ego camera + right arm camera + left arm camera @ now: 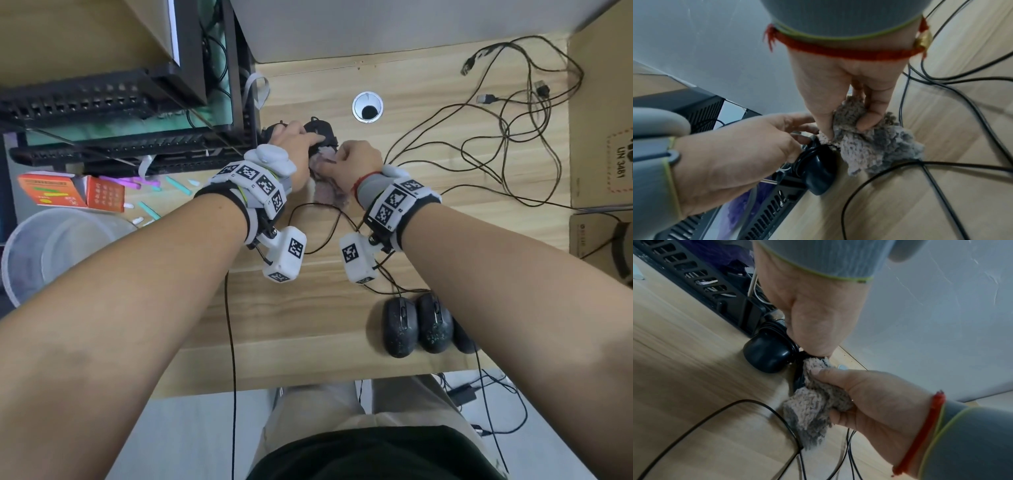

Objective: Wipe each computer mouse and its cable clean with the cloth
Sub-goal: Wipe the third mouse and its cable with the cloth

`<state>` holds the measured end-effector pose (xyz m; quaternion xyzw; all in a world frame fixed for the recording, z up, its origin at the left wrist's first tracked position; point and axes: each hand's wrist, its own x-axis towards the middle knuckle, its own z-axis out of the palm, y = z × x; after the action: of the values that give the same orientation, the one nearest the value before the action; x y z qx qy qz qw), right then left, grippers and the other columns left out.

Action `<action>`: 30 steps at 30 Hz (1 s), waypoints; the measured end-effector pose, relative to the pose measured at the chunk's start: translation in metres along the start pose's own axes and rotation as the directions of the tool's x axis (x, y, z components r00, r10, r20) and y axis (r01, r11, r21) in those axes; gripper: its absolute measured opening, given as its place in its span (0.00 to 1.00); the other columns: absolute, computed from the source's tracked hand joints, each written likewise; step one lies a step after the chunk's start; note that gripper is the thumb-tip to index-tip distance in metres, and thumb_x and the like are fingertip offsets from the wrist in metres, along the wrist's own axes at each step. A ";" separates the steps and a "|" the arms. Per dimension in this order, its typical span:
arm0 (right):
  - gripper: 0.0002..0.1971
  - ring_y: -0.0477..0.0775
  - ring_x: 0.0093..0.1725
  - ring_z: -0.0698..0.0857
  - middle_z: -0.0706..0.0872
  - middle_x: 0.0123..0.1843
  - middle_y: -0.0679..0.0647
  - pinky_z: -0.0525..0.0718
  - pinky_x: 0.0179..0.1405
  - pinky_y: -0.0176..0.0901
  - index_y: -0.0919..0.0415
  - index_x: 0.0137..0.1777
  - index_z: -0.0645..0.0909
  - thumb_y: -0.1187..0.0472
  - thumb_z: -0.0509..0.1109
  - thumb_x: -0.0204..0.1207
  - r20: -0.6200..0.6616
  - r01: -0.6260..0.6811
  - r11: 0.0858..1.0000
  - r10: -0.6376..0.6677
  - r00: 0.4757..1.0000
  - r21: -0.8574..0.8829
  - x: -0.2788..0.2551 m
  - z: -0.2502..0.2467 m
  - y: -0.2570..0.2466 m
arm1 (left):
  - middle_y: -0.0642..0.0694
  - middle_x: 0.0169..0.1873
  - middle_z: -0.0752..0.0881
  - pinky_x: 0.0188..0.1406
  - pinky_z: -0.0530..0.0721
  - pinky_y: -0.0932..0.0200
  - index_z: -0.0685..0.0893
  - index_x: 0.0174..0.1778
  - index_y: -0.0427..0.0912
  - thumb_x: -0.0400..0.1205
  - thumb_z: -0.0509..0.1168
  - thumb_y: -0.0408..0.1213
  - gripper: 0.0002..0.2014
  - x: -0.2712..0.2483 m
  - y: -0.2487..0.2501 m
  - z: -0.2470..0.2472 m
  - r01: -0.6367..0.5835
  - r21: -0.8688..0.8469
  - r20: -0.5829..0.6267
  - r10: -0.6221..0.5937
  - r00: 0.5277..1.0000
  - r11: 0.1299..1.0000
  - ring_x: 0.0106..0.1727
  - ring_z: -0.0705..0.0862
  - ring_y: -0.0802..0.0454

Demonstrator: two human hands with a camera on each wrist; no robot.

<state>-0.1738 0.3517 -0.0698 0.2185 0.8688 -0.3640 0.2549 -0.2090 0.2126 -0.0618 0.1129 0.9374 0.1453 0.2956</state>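
My left hand (303, 138) holds a black mouse (322, 132) at the back of the wooden desk (308, 325), index finger laid across its top. My right hand (358, 159) grips a fluffy grey-pink cloth (327, 192) and presses it against that mouse's near side. In the left wrist view the cloth (812, 405) covers most of the held mouse (799, 381). A second mouse (766, 353) with its cable wound round it lies by the computer case, just left of my left hand (813, 324). In the right wrist view my right hand (846, 97) bunches the cloth (869, 146).
Three dusty black mice (416, 323) lie side by side near the front right edge. Loose black cables (513, 137) sprawl over the right half. An open computer case (137, 113) stands at left, a cable hole (367, 107) behind, a cardboard box (603, 120) at right.
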 end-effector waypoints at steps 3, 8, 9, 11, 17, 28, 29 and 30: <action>0.17 0.56 0.44 0.81 0.84 0.45 0.54 0.80 0.45 0.42 0.55 0.38 0.75 0.45 0.76 0.71 0.079 0.019 0.985 -0.005 0.997 -0.173 0.001 0.002 0.000 | 0.41 0.75 0.72 0.70 0.65 0.57 0.71 0.85 0.52 0.82 0.57 0.23 0.34 -0.003 0.003 -0.002 0.002 0.014 0.013 -0.002 1.000 1.000 0.75 0.66 0.38; 0.16 0.56 0.48 0.84 0.85 0.46 0.54 0.83 0.46 0.44 0.56 0.44 0.77 0.48 0.80 0.69 0.150 -0.024 0.994 0.040 0.988 -0.106 0.001 -0.001 0.013 | 0.42 0.75 0.73 0.72 0.68 0.52 0.72 0.84 0.52 0.79 0.55 0.20 0.37 -0.006 0.004 -0.001 -0.024 0.042 -0.018 0.024 1.000 0.999 0.74 0.67 0.38; 0.15 0.55 0.45 0.82 0.83 0.42 0.52 0.80 0.41 0.41 0.55 0.40 0.75 0.51 0.80 0.68 0.093 -0.027 1.000 0.028 0.995 -0.015 0.002 -0.004 0.015 | 0.42 0.75 0.73 0.72 0.68 0.51 0.72 0.83 0.52 0.78 0.56 0.20 0.37 -0.006 0.004 -0.002 -0.025 0.040 -0.015 0.025 1.000 0.999 0.74 0.67 0.38; 0.13 0.51 0.40 0.80 0.79 0.37 0.48 0.77 0.34 0.39 0.55 0.40 0.75 0.57 0.79 0.68 0.007 0.018 0.996 -0.018 1.000 0.092 0.003 -0.007 0.016 | 0.43 0.75 0.73 0.72 0.69 0.51 0.72 0.83 0.51 0.78 0.57 0.21 0.36 -0.005 0.004 -0.002 -0.025 0.038 -0.013 0.025 1.000 0.999 0.74 0.67 0.38; 0.12 0.54 0.45 0.82 0.84 0.45 0.53 0.81 0.42 0.42 0.54 0.44 0.79 0.58 0.80 0.66 0.092 0.083 0.989 -0.095 0.991 0.121 -0.001 -0.005 0.012 | 0.43 0.75 0.73 0.70 0.70 0.50 0.74 0.82 0.50 0.80 0.59 0.22 0.33 -0.009 0.007 -0.004 -0.012 0.037 -0.027 0.013 1.000 0.999 0.74 0.68 0.38; 0.18 0.64 0.47 0.91 0.89 0.45 0.61 0.91 0.42 0.64 0.51 0.39 0.75 0.49 0.79 0.54 0.049 -0.009 0.937 -0.009 0.999 0.349 -0.041 -0.062 0.028 | 0.40 0.67 0.80 0.67 0.73 0.50 0.81 0.71 0.46 0.79 0.61 0.24 0.25 -0.052 0.033 -0.007 0.098 -0.145 -0.121 -0.116 0.986 0.985 0.70 0.74 0.38; 0.19 0.64 0.48 0.90 0.89 0.47 0.61 0.90 0.44 0.64 0.51 0.39 0.75 0.47 0.78 0.51 0.048 -0.010 0.929 -0.008 0.999 0.370 -0.047 -0.067 0.034 | 0.41 0.64 0.83 0.64 0.75 0.52 0.83 0.68 0.47 0.79 0.62 0.26 0.22 -0.060 0.037 -0.002 0.123 -0.208 -0.115 -0.149 0.982 0.970 0.67 0.78 0.40; 0.20 0.64 0.49 0.90 0.90 0.48 0.62 0.90 0.47 0.64 0.51 0.39 0.75 0.45 0.77 0.50 0.043 -0.011 0.923 -0.006 0.999 0.384 -0.057 -0.074 0.041 | 0.43 0.61 0.85 0.59 0.77 0.55 0.84 0.65 0.47 0.80 0.64 0.28 0.19 -0.070 0.044 0.005 0.158 -0.283 -0.093 -0.191 0.977 0.946 0.63 0.81 0.42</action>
<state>-0.1277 0.4218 -0.0124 0.2574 0.7748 -0.5312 0.2263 -0.1443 0.2341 -0.0142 -0.0214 0.9305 0.2535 0.2634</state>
